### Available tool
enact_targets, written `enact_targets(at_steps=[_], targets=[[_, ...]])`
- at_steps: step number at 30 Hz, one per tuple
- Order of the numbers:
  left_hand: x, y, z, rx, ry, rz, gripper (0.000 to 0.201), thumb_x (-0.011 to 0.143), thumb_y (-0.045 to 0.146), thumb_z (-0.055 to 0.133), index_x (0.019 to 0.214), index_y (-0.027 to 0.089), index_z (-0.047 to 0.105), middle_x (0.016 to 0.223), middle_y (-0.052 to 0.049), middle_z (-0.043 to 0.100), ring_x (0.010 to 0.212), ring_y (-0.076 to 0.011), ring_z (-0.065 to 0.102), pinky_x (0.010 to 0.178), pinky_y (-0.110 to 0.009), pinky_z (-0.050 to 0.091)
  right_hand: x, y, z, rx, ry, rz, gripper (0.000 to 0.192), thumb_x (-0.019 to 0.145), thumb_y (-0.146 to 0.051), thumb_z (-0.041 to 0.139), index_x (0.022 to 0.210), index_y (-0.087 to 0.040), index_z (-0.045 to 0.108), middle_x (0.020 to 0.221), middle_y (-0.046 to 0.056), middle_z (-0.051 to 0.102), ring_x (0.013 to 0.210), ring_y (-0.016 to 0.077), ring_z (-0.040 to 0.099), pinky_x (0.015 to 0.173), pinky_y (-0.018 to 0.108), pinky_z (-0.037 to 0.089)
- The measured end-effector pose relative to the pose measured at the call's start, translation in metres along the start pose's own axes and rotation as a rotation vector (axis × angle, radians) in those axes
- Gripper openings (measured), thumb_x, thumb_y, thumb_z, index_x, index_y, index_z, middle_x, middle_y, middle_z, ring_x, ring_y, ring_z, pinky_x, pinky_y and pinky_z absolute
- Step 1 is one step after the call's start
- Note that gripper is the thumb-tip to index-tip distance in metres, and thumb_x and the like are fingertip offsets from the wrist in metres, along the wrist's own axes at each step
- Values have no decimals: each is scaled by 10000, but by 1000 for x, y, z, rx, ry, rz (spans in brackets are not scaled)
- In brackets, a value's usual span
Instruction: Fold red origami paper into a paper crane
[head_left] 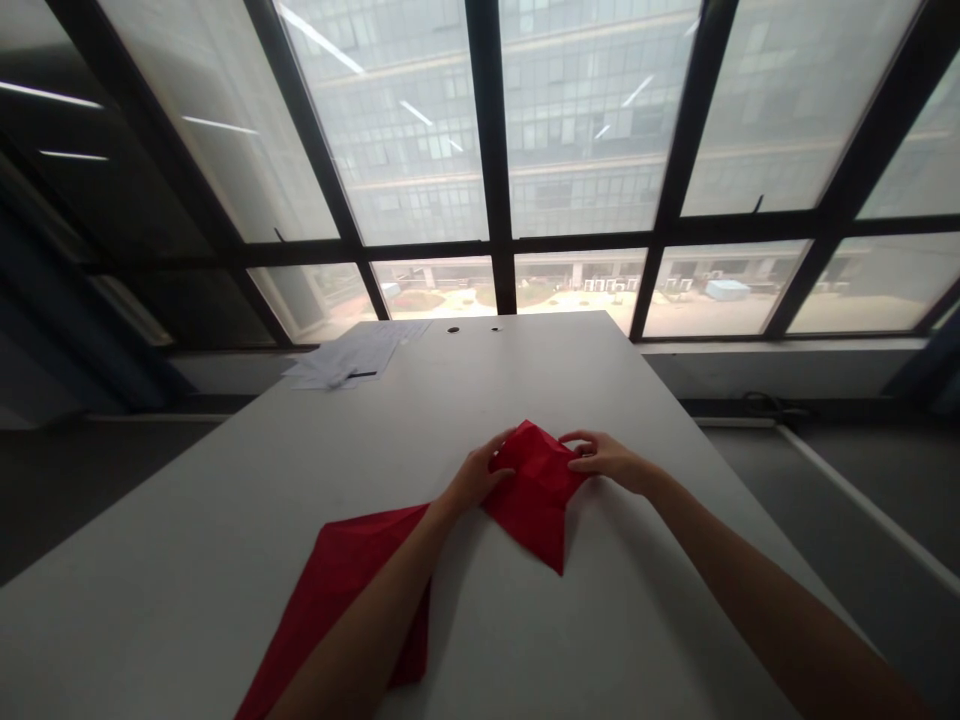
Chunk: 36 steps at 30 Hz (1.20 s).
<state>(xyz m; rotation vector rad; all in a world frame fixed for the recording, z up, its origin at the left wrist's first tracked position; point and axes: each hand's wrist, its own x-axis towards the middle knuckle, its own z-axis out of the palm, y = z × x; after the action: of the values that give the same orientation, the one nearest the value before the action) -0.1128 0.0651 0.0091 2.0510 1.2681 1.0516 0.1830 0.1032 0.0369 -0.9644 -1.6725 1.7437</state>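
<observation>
Two hands work one red cloth [536,490] lying on the white tabletop [225,520]. Left hand [474,478] is closed on the bunched left edge of the cloth; right hand [607,458] pinches its right edge (fingers curled over the fabric). A flat tail of cloth runs back under the left forearm. Loose papers [352,357] lie at the far left corner.
</observation>
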Motion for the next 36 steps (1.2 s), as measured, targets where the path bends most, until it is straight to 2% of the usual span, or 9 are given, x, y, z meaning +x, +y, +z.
enact_targets(at_steps=[7, 9, 12, 17, 20, 25, 30, 33, 36], targets=[[-1, 14, 5, 462, -27, 64, 351, 861, 156, 613, 1174, 286, 702, 1440, -74, 490, 1240, -307, 532, 1094, -501, 404, 23, 32, 1, -293, 206, -22, 596, 571, -122, 799, 1152, -171, 671, 858, 32, 702, 598, 120, 585, 524, 230, 460], [-3, 24, 11, 479, -86, 167, 378, 923, 169, 536, 1255, 308, 652, 1472, -53, 468, 1333, -291, 451, 1144, -496, 345, 28, 32, 5, -295, 213, -35, 581, 560, -113, 808, 1124, -165, 683, 847, 34, 708, 597, 120, 583, 524, 228, 456], [-7, 37, 19, 419, -324, 287, 468, 977, 309, 508, 1440, 363, 466, 1550, -6, 390, 1440, -267, 327, 1213, -475, 232, 28, 24, 7, -183, 180, -32, 560, 631, -204, 825, 1166, -177, 664, 823, 39, 721, 653, 155, 632, 582, 259, 501], [-13, 31, 23, 497, -483, 166, 668, 967, 572, 434, 1549, 400, 155, 1648, 0, 108, 1521, -304, 55, 1215, -569, 71, 15, 18, 3, 381, 253, 11, 490, 789, -379, 749, 1215, -204, 583, 922, 66, 730, 751, 177, 690, 704, 320, 570], [-14, 23, 27, 564, -471, 92, 665, 955, 641, 376, 1543, 420, 157, 1649, -2, 99, 1520, -320, 33, 1199, -597, 33, 13, 28, 10, 334, 265, 3, 538, 782, -331, 752, 1256, -202, 531, 955, 78, 729, 776, 193, 702, 729, 357, 589], [-13, 29, 33, 632, -418, 41, 677, 921, 698, 372, 1526, 422, 249, 1638, -22, 181, 1500, -355, 125, 1175, -603, 125, 22, 44, 27, -137, 526, -112, 554, 703, -103, 650, 1243, -174, 545, 839, 52, 721, 701, 203, 675, 664, 351, 573], [-15, 36, 37, 672, -291, 29, 565, 963, 625, 342, 1475, 393, 393, 1551, -38, 376, 1404, -327, 332, 1145, -559, 245, 27, 41, 29, -262, 661, -207, 561, 669, -50, 586, 1212, -191, 611, 1041, 108, 700, 1085, 295, 614, 1010, 491, 448], [-16, 31, 41, 668, -307, 16, 628, 944, 646, 372, 1505, 365, 347, 1610, -55, 261, 1478, -350, 198, 1177, -574, 165, 33, 36, 45, -122, 730, -302, 427, 712, -136, 631, 1135, -198, 651, 1296, 140, 595, 1331, 314, 432, 1138, 495, 325], [-18, 23, 46, 644, -326, -13, 705, 927, 679, 362, 1530, 317, 309, 1633, -80, 190, 1507, -366, 88, 1189, -590, 83, 48, 35, 75, 278, 581, -227, 270, 762, -288, 666, 1018, -202, 655, 1168, 117, 655, 1220, 283, 549, 1086, 472, 420]])
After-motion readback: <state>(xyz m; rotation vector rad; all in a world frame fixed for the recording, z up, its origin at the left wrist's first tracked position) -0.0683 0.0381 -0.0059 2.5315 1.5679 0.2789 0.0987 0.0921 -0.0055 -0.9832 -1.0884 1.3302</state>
